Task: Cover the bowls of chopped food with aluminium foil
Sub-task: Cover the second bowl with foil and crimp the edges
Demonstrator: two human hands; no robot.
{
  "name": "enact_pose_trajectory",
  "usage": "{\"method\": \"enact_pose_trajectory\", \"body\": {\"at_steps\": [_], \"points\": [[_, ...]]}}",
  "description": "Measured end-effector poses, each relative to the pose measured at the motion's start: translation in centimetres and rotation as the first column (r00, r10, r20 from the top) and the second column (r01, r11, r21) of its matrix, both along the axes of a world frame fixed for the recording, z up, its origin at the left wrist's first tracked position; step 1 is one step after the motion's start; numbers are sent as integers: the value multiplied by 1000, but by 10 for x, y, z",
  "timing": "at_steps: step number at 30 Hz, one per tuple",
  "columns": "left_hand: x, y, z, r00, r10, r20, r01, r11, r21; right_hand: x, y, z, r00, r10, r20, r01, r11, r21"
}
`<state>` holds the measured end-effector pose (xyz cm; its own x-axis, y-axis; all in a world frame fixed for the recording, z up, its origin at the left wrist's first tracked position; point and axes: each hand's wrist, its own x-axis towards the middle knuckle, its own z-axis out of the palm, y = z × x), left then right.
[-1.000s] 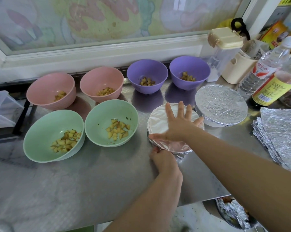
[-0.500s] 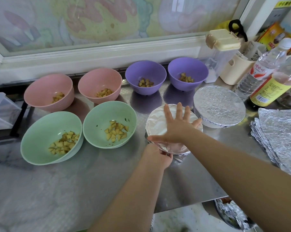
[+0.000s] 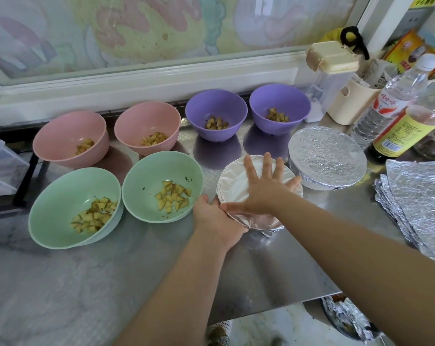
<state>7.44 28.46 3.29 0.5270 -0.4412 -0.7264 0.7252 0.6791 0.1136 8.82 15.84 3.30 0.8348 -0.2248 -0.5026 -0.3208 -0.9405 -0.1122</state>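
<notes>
My right hand [image 3: 266, 188] lies flat with spread fingers on top of a foil-covered bowl [image 3: 232, 179] at the table's middle. My left hand [image 3: 215, 217] curls around that bowl's near-left rim, pressing the foil edge against its side. A second foil-covered bowl [image 3: 327, 158] stands just to the right. Uncovered bowls with chopped food: two green [image 3: 74, 208] [image 3: 162, 186], two pink [image 3: 70, 138] [image 3: 147, 128], two purple [image 3: 216, 113] [image 3: 280, 107]. A stack of foil sheets [image 3: 418, 196] lies at the right edge.
Bottles [image 3: 396, 96] [image 3: 408, 128], a cream cup [image 3: 350, 103] and a lidded clear container [image 3: 328, 78] crowd the back right corner. A clear plastic box [image 3: 1, 168] sits off the left. The steel table's front edge [image 3: 273, 308] is near; crumpled foil [image 3: 346, 318] lies below it.
My left hand slid from the bowl's near side round to its near-left rim. My right hand stayed flat on the foil.
</notes>
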Motion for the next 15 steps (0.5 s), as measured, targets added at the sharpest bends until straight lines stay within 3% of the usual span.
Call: {"method": "enact_pose_trajectory", "body": {"at_steps": [8,15], "points": [[15,16,-24,940,-261,220,289,951,-110,-1,0,-1,1000,-4,10,4,1000,4],[25,18,-33,917,-331,224,352,934,-61,-1,2,4,1000,-6,4,5,1000,7]]}}
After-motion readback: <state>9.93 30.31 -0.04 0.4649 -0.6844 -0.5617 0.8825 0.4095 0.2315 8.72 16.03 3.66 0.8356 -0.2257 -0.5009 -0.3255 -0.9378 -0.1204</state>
